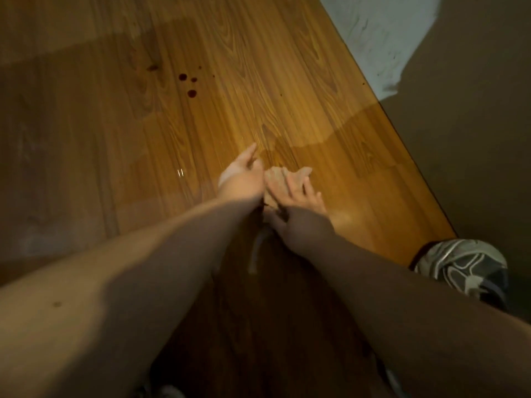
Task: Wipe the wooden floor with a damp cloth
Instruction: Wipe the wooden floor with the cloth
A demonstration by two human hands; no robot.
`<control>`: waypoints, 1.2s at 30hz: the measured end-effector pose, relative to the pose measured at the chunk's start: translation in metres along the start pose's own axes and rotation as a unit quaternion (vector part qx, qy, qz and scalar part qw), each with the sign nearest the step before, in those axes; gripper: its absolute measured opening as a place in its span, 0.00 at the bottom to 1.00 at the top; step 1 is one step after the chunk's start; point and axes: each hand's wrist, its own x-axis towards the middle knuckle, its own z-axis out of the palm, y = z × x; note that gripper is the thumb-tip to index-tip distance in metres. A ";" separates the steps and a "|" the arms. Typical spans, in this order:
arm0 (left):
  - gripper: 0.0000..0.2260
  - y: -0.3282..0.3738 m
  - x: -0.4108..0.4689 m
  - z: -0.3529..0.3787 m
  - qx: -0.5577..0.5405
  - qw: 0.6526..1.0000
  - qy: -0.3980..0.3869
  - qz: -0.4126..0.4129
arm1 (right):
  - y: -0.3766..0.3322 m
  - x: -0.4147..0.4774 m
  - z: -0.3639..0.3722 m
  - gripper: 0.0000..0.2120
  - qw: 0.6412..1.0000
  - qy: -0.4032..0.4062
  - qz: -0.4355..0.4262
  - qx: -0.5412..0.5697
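We are gathering the cloth (274, 179) in both hands, not yet wiping. Our right grip (300, 191) is lying on it with fingers spread wide. Our left grip (244, 170) is touching its edge; pinching or not, we cannot tell. Next we are aiming forward-left at the red drops (188, 86) on the wooden floor (287, 81). A shoe (465, 268) is resting by the floor's right edge, near a pale wall (373, 38).

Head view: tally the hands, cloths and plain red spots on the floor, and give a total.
Hands: 2
Cloth: 1
Red spots: 4, fainter specks left out
Total: 7
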 end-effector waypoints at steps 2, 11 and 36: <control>0.17 -0.011 0.015 -0.032 0.078 0.997 -0.029 -0.002 | -0.013 0.001 0.006 0.33 0.997 0.011 -0.035 -0.063; 0.40 -0.031 0.072 -0.093 0.393 0.912 -0.114 0.002 | -0.001 0.041 -0.124 0.22 0.988 -0.046 0.144 -0.038; 0.57 -0.013 0.162 -0.070 0.432 0.884 -0.172 -0.053 | 0.032 0.222 -0.083 0.22 0.978 0.070 -0.156 -0.116</control>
